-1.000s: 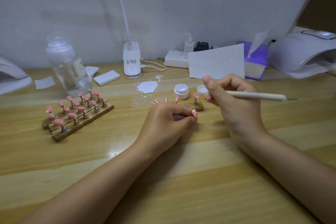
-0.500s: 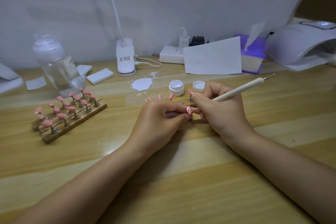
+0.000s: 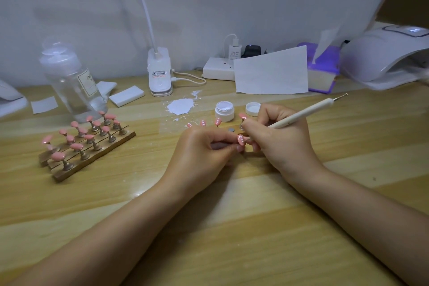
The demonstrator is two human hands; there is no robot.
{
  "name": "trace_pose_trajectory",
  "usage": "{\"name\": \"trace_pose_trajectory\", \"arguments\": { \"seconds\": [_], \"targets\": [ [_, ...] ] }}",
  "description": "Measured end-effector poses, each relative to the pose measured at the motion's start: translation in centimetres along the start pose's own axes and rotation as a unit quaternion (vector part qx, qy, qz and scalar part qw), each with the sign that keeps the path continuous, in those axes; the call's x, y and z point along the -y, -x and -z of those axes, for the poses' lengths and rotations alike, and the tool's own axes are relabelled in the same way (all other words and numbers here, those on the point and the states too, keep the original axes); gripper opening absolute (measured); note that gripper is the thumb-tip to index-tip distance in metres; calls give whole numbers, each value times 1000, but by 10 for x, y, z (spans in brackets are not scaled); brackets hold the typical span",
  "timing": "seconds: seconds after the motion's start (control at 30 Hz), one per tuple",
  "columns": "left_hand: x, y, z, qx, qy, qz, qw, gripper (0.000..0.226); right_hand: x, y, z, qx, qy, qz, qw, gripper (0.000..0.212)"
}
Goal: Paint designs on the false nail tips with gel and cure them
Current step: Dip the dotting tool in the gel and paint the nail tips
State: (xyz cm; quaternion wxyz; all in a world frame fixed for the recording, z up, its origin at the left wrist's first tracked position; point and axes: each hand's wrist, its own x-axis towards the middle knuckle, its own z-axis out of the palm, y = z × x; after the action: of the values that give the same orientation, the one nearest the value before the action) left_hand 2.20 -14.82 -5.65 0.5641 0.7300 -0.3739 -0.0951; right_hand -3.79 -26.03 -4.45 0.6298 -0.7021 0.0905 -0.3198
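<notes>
Nail tip (image 3: 241,140), pink with small white dots, sits near the middle of the desk (image 3: 232,227), pinched in the fingertips of the left hand (image 3: 204,153). The right hand (image 3: 278,139) is curled round a white dotting pen (image 3: 301,114), touching the left hand; the pen's low end is at the nail tip, and its metal top points to 2 o'clock.

Just past the hands, at 12 o'clock, more dotted pink tips (image 3: 203,122) stand in a row. Behind them are an open white gel pot (image 3: 224,111) and its lid (image 3: 253,108), side by side. A splash of white (image 3: 180,106) lies at 11 o'clock.

At 9 o'clock, well apart from the hands, a wooden rack (image 3: 92,151) holds many plain pink tips. A clear bottle (image 3: 72,81) stands just behind it. The curing lamp (image 3: 383,60) sits at 2 o'clock by the desk's far edge. Toward 6 o'clock the desk is bare wood around both arms.
</notes>
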Motion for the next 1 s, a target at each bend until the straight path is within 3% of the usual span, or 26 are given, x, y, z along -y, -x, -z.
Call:
{"name": "trace_pose_trajectory", "arguments": {
  "seconds": [1.0],
  "targets": [
    [-3, 1, 0, 1, -12, 4, 1000, 13, -1, 0, 1, -10, 31, 11, 999, 40]
  ]
}}
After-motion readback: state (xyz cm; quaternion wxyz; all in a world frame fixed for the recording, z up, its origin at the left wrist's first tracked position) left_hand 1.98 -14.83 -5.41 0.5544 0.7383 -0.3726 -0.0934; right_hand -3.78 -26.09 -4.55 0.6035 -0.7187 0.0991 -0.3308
